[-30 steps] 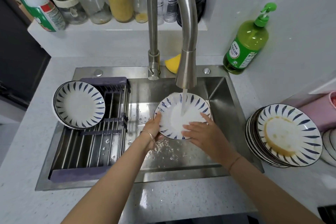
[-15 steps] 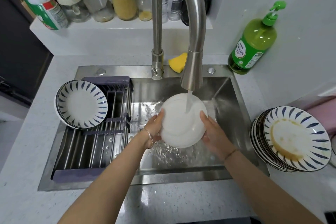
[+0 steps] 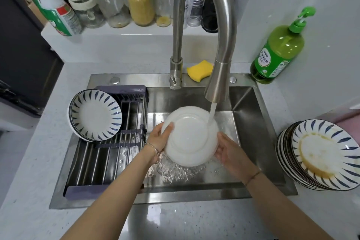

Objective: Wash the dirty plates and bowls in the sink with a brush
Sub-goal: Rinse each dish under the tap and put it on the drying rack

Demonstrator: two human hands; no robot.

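The plate (image 3: 191, 136) is in the middle of the sink (image 3: 249, 103), held up above the bottom, with its white back facing up. The left hand (image 3: 158, 142) grips the left rim, thumb on top and fingers under. The right hand (image 3: 231, 152) holds the right rim the same way, though its fingers are mostly hidden under the plate. Two hands keep a wet, slippery plate from dropping.

Water (image 3: 211, 115) runs from the tap (image 3: 220, 45) onto the far right part of the plate's back. The plate tips a bit toward the near side, so I think the water can run off and splash down into the sink. This looks like rinsing the back.

Neither hand holds a brush.

A clean plate (image 3: 95, 115) leans on the rack (image 3: 109, 161) at the left of the sink, likely so it can drip dry. The dirty stack (image 3: 323, 154) sits on the worktop (image 3: 39, 161) to the right, close enough to grab next. Its top plate has a brown ring of food. So a lot of the job is left.

A sponge (image 3: 199, 70) lies just behind the tap, and the soap (image 3: 278, 52) stands at the far right.
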